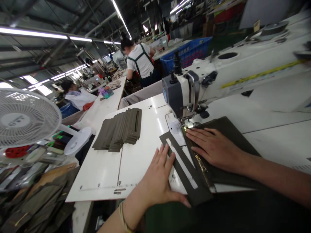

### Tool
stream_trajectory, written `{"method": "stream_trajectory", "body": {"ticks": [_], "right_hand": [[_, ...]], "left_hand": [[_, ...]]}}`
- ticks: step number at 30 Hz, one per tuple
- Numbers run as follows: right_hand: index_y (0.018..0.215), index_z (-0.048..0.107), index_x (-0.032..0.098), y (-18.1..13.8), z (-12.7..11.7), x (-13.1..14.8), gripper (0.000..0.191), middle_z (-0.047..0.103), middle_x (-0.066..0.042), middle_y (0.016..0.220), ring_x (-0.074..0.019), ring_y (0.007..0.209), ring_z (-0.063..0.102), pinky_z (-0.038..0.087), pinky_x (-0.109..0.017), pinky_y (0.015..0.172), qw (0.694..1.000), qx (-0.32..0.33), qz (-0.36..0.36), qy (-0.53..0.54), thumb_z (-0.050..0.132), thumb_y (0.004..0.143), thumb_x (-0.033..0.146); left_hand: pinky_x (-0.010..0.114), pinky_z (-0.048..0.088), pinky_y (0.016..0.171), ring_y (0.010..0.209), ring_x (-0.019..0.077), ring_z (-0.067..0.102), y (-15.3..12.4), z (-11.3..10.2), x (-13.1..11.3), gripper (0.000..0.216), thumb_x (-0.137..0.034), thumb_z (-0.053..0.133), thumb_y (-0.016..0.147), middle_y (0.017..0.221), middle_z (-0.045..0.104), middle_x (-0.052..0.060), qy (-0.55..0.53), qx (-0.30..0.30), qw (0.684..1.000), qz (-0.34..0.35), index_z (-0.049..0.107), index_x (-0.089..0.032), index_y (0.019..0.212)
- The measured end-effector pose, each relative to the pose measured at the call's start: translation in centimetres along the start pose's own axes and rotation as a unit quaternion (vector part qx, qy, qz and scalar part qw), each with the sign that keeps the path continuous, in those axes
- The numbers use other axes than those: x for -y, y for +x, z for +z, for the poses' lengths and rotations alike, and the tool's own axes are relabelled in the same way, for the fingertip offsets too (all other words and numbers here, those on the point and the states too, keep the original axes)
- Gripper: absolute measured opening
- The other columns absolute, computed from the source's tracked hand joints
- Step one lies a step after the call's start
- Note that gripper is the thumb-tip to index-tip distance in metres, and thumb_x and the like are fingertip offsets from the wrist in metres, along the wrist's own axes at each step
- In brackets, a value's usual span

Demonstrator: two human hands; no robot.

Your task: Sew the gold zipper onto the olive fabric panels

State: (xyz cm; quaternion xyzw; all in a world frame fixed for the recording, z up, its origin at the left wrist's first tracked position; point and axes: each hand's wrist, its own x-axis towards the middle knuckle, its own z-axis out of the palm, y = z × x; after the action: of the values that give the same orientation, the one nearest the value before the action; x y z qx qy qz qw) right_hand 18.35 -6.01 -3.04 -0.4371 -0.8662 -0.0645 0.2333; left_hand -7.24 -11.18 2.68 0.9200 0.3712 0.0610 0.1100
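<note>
My left hand (157,179) lies with spread fingers on the edge of a dark olive frame-shaped piece (181,158) with a long slot cut through it. Flat on a larger dark olive panel (225,132) rests my right hand (216,147), fingers stretched out towards the needle area. A gold-toothed zipper (202,166) runs along the panel's left edge, between the two hands. The sewing machine head (181,92) stands just beyond my right fingertips, and its presser foot is close to the top end of the zipper.
A fanned stack of olive slotted pieces (119,129) lies on the white table (136,168). A white fan (29,118) stands at left, above piled olive pieces (41,197). Farther back are a blue crate (187,53), a person in a white shirt (141,60) and another seated person (76,97).
</note>
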Motion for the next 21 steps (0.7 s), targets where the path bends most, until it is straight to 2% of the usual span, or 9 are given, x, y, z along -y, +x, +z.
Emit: {"method": "stream_trajectory", "body": {"ticks": [2, 3, 5, 7, 11, 13, 15, 18, 21], "right_hand": [[0.130, 0.054, 0.017, 0.0, 0.1, -0.2, 0.043, 0.052, -0.010, 0.137, -0.0235, 0.124, 0.049, 0.039, -0.047, 0.097, 1.000, -0.008, -0.007, 0.014, 0.030, 0.098, 0.033], [0.131, 0.053, 0.016, 0.0, 0.2, -0.4, 0.043, 0.051, -0.009, 0.138, -0.0223, 0.125, 0.049, 0.040, -0.046, 0.098, 1.000, -0.014, -0.012, 0.025, 0.029, 0.099, 0.031], [0.135, 0.049, 0.015, -0.2, 0.5, -0.7, 0.043, 0.049, -0.010, 0.140, -0.0203, 0.126, 0.048, 0.040, -0.044, 0.100, 0.998, -0.027, -0.015, 0.046, 0.028, 0.099, 0.028], [0.137, 0.047, 0.014, -0.5, 0.8, -1.1, 0.044, 0.049, -0.011, 0.140, -0.0204, 0.128, 0.046, 0.038, -0.044, 0.103, 0.998, -0.038, -0.015, 0.054, 0.029, 0.099, 0.026], [0.135, 0.050, 0.013, -1.3, 1.3, -1.3, 0.043, 0.049, -0.013, 0.139, -0.0224, 0.130, 0.043, 0.037, -0.047, 0.105, 0.998, -0.029, -0.037, 0.043, 0.030, 0.098, 0.024], [0.136, 0.048, 0.013, -1.8, 1.2, -1.0, 0.044, 0.047, -0.012, 0.141, -0.0221, 0.131, 0.042, 0.038, -0.047, 0.106, 0.998, -0.030, -0.045, 0.038, 0.030, 0.098, 0.024], [0.138, 0.046, 0.013, -2.3, 1.0, -0.6, 0.044, 0.046, -0.012, 0.142, -0.0222, 0.131, 0.041, 0.038, -0.048, 0.106, 0.998, -0.037, -0.045, 0.036, 0.032, 0.098, 0.025], [0.144, 0.037, 0.015, -2.7, 0.6, -0.1, 0.049, 0.045, -0.013, 0.142, -0.0226, 0.133, 0.040, 0.038, -0.049, 0.106, 0.997, -0.039, -0.044, 0.039, 0.034, 0.096, 0.024], [0.149, 0.024, 0.016, -2.7, 0.3, 0.1, 0.057, 0.046, -0.014, 0.142, -0.0226, 0.133, 0.039, 0.039, -0.049, 0.105, 0.996, -0.038, -0.055, 0.052, 0.036, 0.094, 0.021]], "left_hand": [[0.065, 0.025, 0.109, 0.142, 0.0429, 0.008, -0.7, 0.1, -1.0, 0.120, -0.065, 0.078, 0.058, 0.152, 0.015, 0.031, 0.015, 0.017, 1.000, 0.013, 0.021, -0.006, 0.146], [0.064, 0.026, 0.109, 0.142, 0.0423, 0.010, -1.1, 0.4, -1.5, 0.110, -0.058, 0.078, 0.064, 0.151, 0.018, 0.030, 0.022, 0.019, 0.999, 0.018, 0.025, -0.005, 0.145], [0.060, 0.030, 0.110, 0.141, 0.0381, 0.020, -1.6, 1.0, -2.1, 0.073, -0.039, 0.069, 0.080, 0.148, 0.031, 0.026, 0.029, -0.010, 0.999, 0.019, 0.039, -0.006, 0.137], [0.053, 0.038, 0.109, 0.136, 0.0306, 0.037, -1.9, 1.5, -2.2, 0.042, -0.020, 0.052, 0.089, 0.139, 0.049, 0.020, 0.022, -0.072, 0.997, 0.013, 0.050, -0.009, 0.129], [0.041, 0.054, 0.094, 0.111, 0.0218, 0.062, -1.4, 1.5, -1.3, 0.036, -0.008, 0.038, 0.092, 0.116, 0.067, 0.012, -0.028, -0.179, 0.983, 0.006, 0.058, -0.017, 0.121], [0.037, 0.057, 0.088, 0.103, 0.0199, 0.065, -0.5, 1.0, -1.0, 0.036, -0.009, 0.039, 0.093, 0.112, 0.069, 0.010, -0.053, -0.242, 0.969, 0.003, 0.060, -0.019, 0.120], [0.037, 0.057, 0.089, 0.106, 0.0199, 0.065, 1.0, 0.7, -1.0, 0.036, -0.010, 0.041, 0.093, 0.117, 0.067, 0.011, -0.048, -0.290, 0.956, 0.001, 0.058, -0.020, 0.122], [0.039, 0.054, 0.095, 0.115, 0.0219, 0.061, 4.1, 1.3, -1.3, 0.036, -0.009, 0.042, 0.091, 0.125, 0.063, 0.013, 0.014, -0.277, 0.961, 0.000, 0.057, -0.017, 0.123], [0.038, 0.054, 0.097, 0.114, 0.0238, 0.061, 7.0, 2.6, -1.6, 0.033, -0.006, 0.044, 0.089, 0.121, 0.065, 0.016, 0.083, -0.195, 0.977, -0.005, 0.061, -0.010, 0.116]]}}
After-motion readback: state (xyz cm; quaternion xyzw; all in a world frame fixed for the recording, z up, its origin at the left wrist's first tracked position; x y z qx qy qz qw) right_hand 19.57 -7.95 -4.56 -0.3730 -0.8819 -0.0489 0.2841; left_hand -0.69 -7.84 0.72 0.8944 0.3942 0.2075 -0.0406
